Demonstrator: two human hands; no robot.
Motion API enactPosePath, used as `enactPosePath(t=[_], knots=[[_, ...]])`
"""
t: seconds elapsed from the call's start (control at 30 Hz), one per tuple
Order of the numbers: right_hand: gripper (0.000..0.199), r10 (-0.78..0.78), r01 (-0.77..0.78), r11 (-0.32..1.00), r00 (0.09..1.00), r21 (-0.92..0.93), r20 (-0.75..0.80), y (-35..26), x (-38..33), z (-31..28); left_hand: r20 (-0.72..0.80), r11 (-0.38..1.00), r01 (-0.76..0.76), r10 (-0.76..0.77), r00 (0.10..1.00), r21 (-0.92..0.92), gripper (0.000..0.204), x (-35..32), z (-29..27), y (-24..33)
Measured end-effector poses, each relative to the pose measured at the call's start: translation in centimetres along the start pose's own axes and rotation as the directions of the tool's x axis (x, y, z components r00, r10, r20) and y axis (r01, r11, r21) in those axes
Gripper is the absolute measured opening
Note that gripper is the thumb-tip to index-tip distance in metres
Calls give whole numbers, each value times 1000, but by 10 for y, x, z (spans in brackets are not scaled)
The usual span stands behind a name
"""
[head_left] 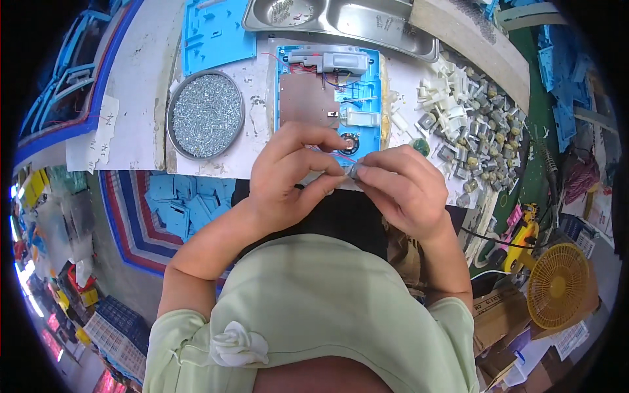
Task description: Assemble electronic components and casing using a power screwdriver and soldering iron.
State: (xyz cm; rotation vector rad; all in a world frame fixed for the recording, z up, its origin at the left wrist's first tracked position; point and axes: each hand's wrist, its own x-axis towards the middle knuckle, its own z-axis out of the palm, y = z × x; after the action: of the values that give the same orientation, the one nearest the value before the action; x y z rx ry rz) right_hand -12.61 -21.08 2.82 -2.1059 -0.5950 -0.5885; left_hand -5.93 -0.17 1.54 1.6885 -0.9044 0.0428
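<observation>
Close in front of me, both hands meet at the near edge of a blue plastic housing (375, 72). My right hand (414, 187) pinches a small grey metal motor (353, 171) between thumb and fingers. Thumb and forefinger of my left hand (285, 173) are drawn together beside it; whatever they grip is too small to make out. A thin red wire (341, 154) runs from the housing toward the motor. Inside the housing lie a brown circuit board (306, 98), a grey gear unit (345, 63), a white plastic module (360, 118) and a round black speaker (352, 139), partly behind my left fingers.
A round dish of screws (206, 114) stands left of the housing, below a blue plastic panel (219, 36). Many small motors with white parts (475, 124) are heaped on the right. A steel tray (367, 26) sits behind. A yellow fan (557, 286) is at lower right.
</observation>
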Motion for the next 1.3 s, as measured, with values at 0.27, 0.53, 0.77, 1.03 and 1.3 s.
enactPosePath(t=[0.27, 0.53, 0.77, 1.03, 1.3], knots=[[45, 80, -81, 997, 996, -19, -49, 5, -12, -3, -15, 995, 41, -42, 999, -94, 27, 9, -8, -5], [36, 330, -341, 940, 912, -2, -242, 20, -37, -34, -4, 931, 133, -139, 990, 339, 19, 51, 2, -21], [32, 513, -512, 855, 811, 83, -281, 31, -27, -32, 121, 850, 3, -78, 990, 526, 17, 56, 20, -24], [27, 400, -407, 902, 913, -144, -74, 54, 21, -15, 349, 880, -240, 91, 933, 410, 20, 41, -3, -38], [23, 410, -358, 864, 908, -353, 82, 64, 39, -2, 215, 983, 30, -69, 974, 182, 16, 32, -19, -16]])
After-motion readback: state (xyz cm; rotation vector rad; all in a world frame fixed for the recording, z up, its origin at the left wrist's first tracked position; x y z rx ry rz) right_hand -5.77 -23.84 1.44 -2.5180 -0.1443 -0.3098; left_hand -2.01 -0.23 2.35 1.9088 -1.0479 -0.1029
